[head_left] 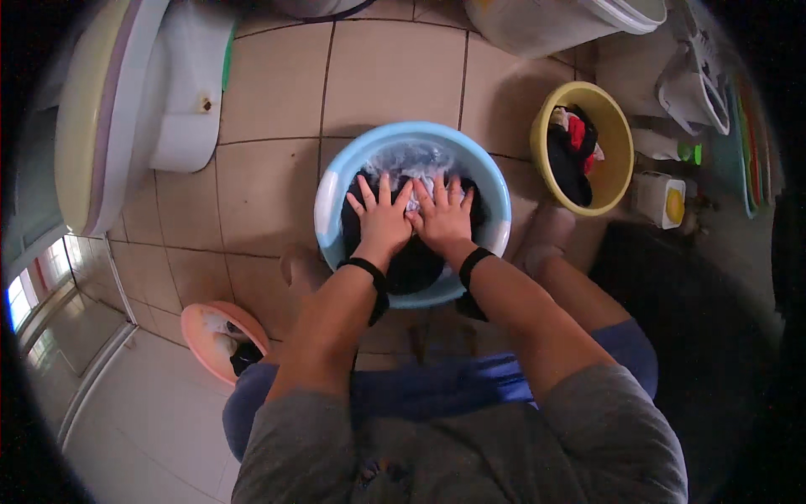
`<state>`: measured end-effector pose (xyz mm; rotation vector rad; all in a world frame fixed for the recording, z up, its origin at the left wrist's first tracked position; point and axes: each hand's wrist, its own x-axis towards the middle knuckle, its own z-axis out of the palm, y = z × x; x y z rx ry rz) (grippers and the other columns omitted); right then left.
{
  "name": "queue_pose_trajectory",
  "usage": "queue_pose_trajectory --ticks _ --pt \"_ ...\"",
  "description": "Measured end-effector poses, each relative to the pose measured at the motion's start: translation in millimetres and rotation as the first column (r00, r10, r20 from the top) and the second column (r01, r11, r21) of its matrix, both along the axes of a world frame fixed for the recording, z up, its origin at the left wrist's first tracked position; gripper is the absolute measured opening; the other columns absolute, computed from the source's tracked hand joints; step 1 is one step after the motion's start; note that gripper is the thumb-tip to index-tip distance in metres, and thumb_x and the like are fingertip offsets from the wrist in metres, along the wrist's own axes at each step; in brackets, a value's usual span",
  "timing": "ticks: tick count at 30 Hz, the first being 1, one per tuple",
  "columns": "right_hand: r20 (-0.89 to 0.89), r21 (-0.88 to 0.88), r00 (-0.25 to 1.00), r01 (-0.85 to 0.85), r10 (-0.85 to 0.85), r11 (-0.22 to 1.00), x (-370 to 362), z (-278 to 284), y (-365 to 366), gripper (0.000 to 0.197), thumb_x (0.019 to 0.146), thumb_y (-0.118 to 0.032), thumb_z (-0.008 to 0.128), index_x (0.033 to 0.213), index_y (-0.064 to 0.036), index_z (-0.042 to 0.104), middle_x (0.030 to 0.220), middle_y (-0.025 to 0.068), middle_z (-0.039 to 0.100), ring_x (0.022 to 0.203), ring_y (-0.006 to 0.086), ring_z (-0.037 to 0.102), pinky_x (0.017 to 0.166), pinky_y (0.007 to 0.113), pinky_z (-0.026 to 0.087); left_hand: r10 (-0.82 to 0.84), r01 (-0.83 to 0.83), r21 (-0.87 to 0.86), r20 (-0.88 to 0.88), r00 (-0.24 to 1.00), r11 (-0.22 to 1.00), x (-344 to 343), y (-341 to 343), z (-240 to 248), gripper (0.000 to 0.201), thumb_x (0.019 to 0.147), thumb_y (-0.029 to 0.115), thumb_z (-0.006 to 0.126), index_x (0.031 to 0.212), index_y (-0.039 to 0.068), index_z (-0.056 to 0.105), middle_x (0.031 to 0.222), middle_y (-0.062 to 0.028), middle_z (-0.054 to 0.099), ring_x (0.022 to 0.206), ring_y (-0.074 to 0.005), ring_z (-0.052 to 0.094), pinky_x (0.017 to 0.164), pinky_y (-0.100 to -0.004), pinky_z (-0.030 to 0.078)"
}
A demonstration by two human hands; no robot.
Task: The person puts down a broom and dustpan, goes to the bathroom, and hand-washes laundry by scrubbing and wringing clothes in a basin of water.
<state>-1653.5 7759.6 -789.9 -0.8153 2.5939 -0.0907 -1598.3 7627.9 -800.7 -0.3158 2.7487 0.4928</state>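
Observation:
A light blue basin point(331, 197) stands on the tiled floor between my legs, with soapy water and dark clothes point(416, 267) in it. My left hand point(384, 217) lies palm down on the wet clothes, fingers spread. Beside it my right hand point(441, 217) also presses down with fingers apart, and the two thumbs nearly meet. Some white cloth or suds point(426, 186) shows between the hands. Each wrist wears a black band. What lies under the palms is hidden.
At the right a yellow basin point(619, 139) holds black, red and white clothes. A pink basin point(197, 344) with a few garments sits at lower left. A white bucket point(537, 25) stands at the back, and a white container with a yellow patch point(659, 200) at far right.

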Motion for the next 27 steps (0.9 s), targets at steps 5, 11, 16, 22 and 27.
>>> queue_pose_trajectory --ticks 5,11,16,22,27 --pt "-0.106 -0.045 0.994 0.013 -0.018 0.999 2 -38 3 0.061 0.088 -0.051 0.043 0.140 -0.0209 0.038 0.139 0.0128 0.041 0.130 0.0421 0.031 0.104 0.069 0.015 0.057 -0.057 0.002 -0.021 0.998 0.998 -6 13 -31 0.047 0.082 0.031 0.054 0.129 0.026 0.053 0.143 -0.0157 0.033 0.134 -0.0522 0.012 0.098 -0.0764 0.006" --pt "-0.069 -0.098 0.927 -0.374 0.369 0.922 -7 -77 12 0.039 0.089 -0.031 0.045 0.122 -0.0139 0.057 0.123 0.0139 0.056 0.116 0.0382 0.050 0.099 0.057 0.034 -0.092 0.066 0.177 0.143 0.985 0.982 -16 -5 -83 0.047 0.081 0.033 0.057 0.125 0.018 0.055 0.125 -0.0172 0.053 0.126 -0.0398 0.038 0.106 -0.0625 0.018" --pt "0.372 -0.192 0.882 -0.233 0.290 0.953 -29 -67 13 0.035 0.088 -0.026 0.046 0.117 -0.0105 0.059 0.117 0.0151 0.059 0.110 0.0358 0.055 0.096 0.049 0.039 -0.001 -0.074 0.231 0.310 0.951 0.970 -33 -27 -81 0.045 0.081 0.030 0.059 0.122 0.014 0.055 0.121 -0.0169 0.056 0.120 -0.0383 0.045 0.105 -0.0563 0.025" --pt "0.369 0.006 0.929 0.026 -0.026 1.000 -78 9 -44 0.032 0.079 -0.025 0.059 0.106 -0.0067 0.059 0.108 0.0161 0.062 0.105 0.0324 0.057 0.090 0.043 0.042 0.038 -0.063 0.110 0.214 0.976 0.992 -59 -39 -40 0.043 0.080 0.028 0.061 0.120 0.011 0.056 0.116 -0.0167 0.059 0.115 -0.0369 0.051 0.105 -0.0502 0.031" --pt "0.066 -0.371 0.997 -0.013 0.040 0.928 -51 65 -19 0.024 0.079 -0.025 0.060 0.098 -0.0101 0.056 0.095 0.0113 0.063 0.094 0.0304 0.059 0.077 0.044 0.042 -0.028 -0.069 0.326 0.284 0.958 0.943 -43 -71 64 0.047 0.078 0.016 0.065 0.120 0.003 0.048 0.111 -0.0219 0.061 0.104 -0.0396 0.058 0.089 -0.0438 0.047"
